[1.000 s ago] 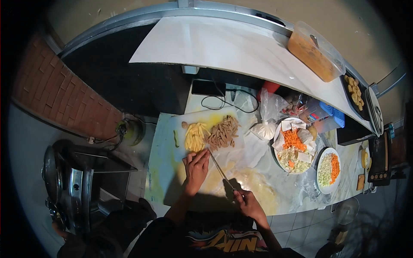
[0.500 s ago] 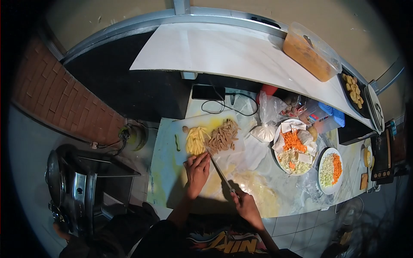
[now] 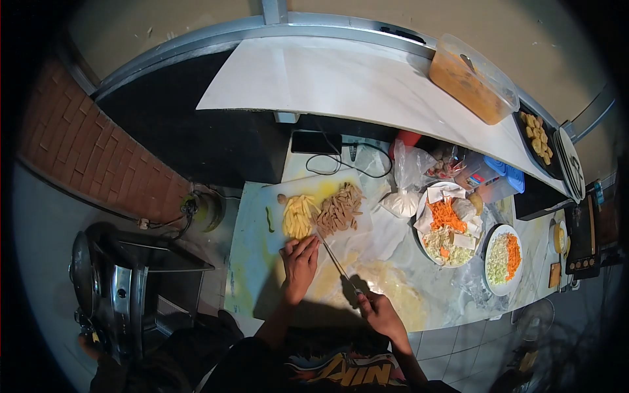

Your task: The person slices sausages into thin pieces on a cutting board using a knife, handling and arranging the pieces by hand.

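Observation:
My right hand (image 3: 380, 313) is closed round the handle of a knife (image 3: 339, 265), whose blade slants up and left to the fingertips of my left hand (image 3: 301, 262). The fingers of my left hand are bent together at the lower edge of the cutting board (image 3: 362, 230); what they hold is too small to name. Just above them on the board lie a pile of pale yellow strips (image 3: 299, 217) and a pile of brownish strips (image 3: 340, 208). A green chili (image 3: 270, 219) rests to the left.
Right of the board are a plate with carrot shreds (image 3: 444, 215), a second vegetable plate (image 3: 503, 261) and a tied plastic bag (image 3: 401, 203). A phone (image 3: 317, 141) with a cable lies behind. A tub (image 3: 473, 82) stands on the raised shelf (image 3: 314, 75). Another person's hand (image 3: 88, 344) shows lower left.
The knife handle and my right hand have shifted slightly right and down. My left hand has barely moved. The other person's hand at the lower left has moved slightly.

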A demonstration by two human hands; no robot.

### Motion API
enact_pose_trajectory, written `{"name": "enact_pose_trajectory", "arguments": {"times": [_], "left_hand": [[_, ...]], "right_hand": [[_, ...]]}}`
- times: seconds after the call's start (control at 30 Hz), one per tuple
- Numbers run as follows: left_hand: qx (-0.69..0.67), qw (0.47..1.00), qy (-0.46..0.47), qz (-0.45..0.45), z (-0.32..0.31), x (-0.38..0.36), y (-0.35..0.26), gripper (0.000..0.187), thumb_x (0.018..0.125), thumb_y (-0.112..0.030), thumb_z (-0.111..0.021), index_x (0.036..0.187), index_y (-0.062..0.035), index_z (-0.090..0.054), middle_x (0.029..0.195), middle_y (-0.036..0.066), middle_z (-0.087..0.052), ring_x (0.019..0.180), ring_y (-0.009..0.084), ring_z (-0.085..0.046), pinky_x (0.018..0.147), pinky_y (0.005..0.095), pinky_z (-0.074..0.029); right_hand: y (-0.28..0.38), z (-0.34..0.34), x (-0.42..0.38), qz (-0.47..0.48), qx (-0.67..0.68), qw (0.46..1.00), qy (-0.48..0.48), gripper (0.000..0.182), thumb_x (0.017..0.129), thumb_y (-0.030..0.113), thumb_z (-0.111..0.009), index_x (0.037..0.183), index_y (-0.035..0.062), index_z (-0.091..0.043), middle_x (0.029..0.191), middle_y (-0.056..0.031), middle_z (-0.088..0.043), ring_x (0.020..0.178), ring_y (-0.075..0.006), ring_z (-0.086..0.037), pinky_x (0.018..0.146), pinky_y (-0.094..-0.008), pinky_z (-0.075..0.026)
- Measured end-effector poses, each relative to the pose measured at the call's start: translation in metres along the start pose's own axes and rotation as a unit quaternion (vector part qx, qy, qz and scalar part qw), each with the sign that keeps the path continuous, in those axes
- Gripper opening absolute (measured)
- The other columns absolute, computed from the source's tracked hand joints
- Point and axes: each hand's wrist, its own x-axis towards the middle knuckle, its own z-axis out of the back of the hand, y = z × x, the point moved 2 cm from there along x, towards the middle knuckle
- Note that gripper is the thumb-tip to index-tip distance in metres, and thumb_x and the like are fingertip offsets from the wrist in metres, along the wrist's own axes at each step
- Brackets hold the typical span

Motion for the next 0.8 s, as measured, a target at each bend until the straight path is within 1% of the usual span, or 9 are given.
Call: {"name": "enact_pose_trajectory", "arguments": {"times": [0.1, 0.2, 0.3, 0.4, 0.5, 0.6, 0.7, 0.8], "left_hand": [[0.002, 1.000, 0.001, 0.003, 0.000, 0.000, 0.000, 0.024, 0.091, -0.016, -0.077, 0.113, -0.0102, -0.079, 0.118, 0.000, -0.075, 0.107, 0.0269, -0.058, 0.093, 0.0436, -0.042], [0.007, 1.000, 0.001, 0.003, 0.001, 0.000, -0.001, 0.024, 0.091, -0.016, -0.077, 0.114, -0.0106, -0.079, 0.118, 0.000, -0.075, 0.107, 0.0271, -0.058, 0.094, 0.0436, -0.042], [0.020, 1.000, 0.002, 0.000, 0.000, 0.000, -0.001, 0.024, 0.091, -0.016, -0.076, 0.114, -0.0112, -0.079, 0.118, 0.000, -0.075, 0.107, 0.0271, -0.058, 0.094, 0.0437, -0.043], [0.015, 1.000, -0.001, -0.001, -0.001, -0.002, 0.001, 0.023, 0.091, -0.015, -0.076, 0.113, -0.0115, -0.079, 0.118, 0.000, -0.076, 0.106, 0.0268, -0.059, 0.094, 0.0435, -0.043], [-0.002, 1.000, -0.008, 0.004, -0.004, -0.003, 0.003, 0.022, 0.091, -0.015, -0.076, 0.113, -0.0117, -0.079, 0.117, -0.001, -0.076, 0.105, 0.0264, -0.059, 0.094, 0.0431, -0.043], [-0.003, 1.000, -0.011, 0.006, -0.004, -0.004, 0.004, 0.021, 0.091, -0.015, -0.076, 0.112, -0.0118, -0.079, 0.117, -0.001, -0.077, 0.104, 0.0262, -0.059, 0.093, 0.0428, -0.043], [0.000, 1.000, -0.014, 0.004, -0.004, -0.003, 0.004, 0.021, 0.091, -0.016, -0.077, 0.112, -0.0117, -0.079, 0.116, -0.001, -0.077, 0.104, 0.0261, -0.060, 0.093, 0.0426, -0.043], [0.007, 1.000, -0.019, -0.003, -0.003, -0.002, 0.003, 0.022, 0.090, -0.016, -0.078, 0.111, -0.0113, -0.079, 0.117, -0.002, -0.076, 0.105, 0.0257, -0.060, 0.093, 0.0431, -0.043]], "right_hand": [[-0.020, -0.008, 0.001, 0.042, 0.015, 0.999, -0.004, 0.037, 0.111, 0.029, -0.054, 0.096, -0.0041, -0.061, 0.068, -0.0042, -0.054, 0.063, -0.0139, -0.050, 0.060, -0.0342, -0.044], [-0.024, -0.009, -0.001, 0.009, 0.054, 0.998, 0.022, 0.035, 0.111, 0.031, -0.053, 0.098, -0.0017, -0.059, 0.067, -0.0009, -0.051, 0.061, -0.0100, -0.049, 0.058, -0.0310, -0.042], [-0.016, -0.006, -0.004, 0.001, 0.052, 0.998, 0.020, 0.034, 0.108, 0.025, -0.056, 0.100, -0.0074, -0.064, 0.073, -0.0243, -0.063, 0.073, -0.0390, -0.066, 0.072, -0.0466, -0.050], [0.012, 0.004, -0.013, -0.158, 0.105, 0.978, 0.087, 0.033, 0.108, 0.023, -0.056, 0.099, -0.0080, -0.063, 0.074, -0.0237, -0.062, 0.074, -0.0372, -0.065, 0.072, -0.0459, -0.050], [0.018, 0.006, -0.017, -0.152, 0.083, 0.981, 0.082, 0.031, 0.108, 0.021, -0.055, 0.101, -0.0080, -0.063, 0.078, -0.0249, -0.064, 0.075, -0.0363, -0.066, 0.072, -0.0449, -0.050], [-0.001, -0.002, -0.014, 0.001, 0.039, 0.999, 0.022, 0.028, 0.107, 0.019, -0.055, 0.103, -0.0081, -0.063, 0.080, -0.0259, -0.065, 0.077, -0.0378, -0.068, 0.073, -0.0444, -0.051], [-0.001, -0.002, -0.016, 0.010, 0.020, 1.000, 0.018, 0.024, 0.105, 0.015, -0.056, 0.106, -0.0076, -0.064, 0.084, -0.0286, -0.067, 0.080, -0.0408, -0.067, 0.076, -0.0444, -0.051], [-0.002, -0.003, -0.017, 0.004, 0.030, 0.999, 0.024, 0.023, 0.103, 0.013, -0.056, 0.108, -0.0071, -0.065, 0.088, -0.0308, -0.067, 0.083, -0.0440, -0.067, 0.077, -0.0451, -0.051]]}}
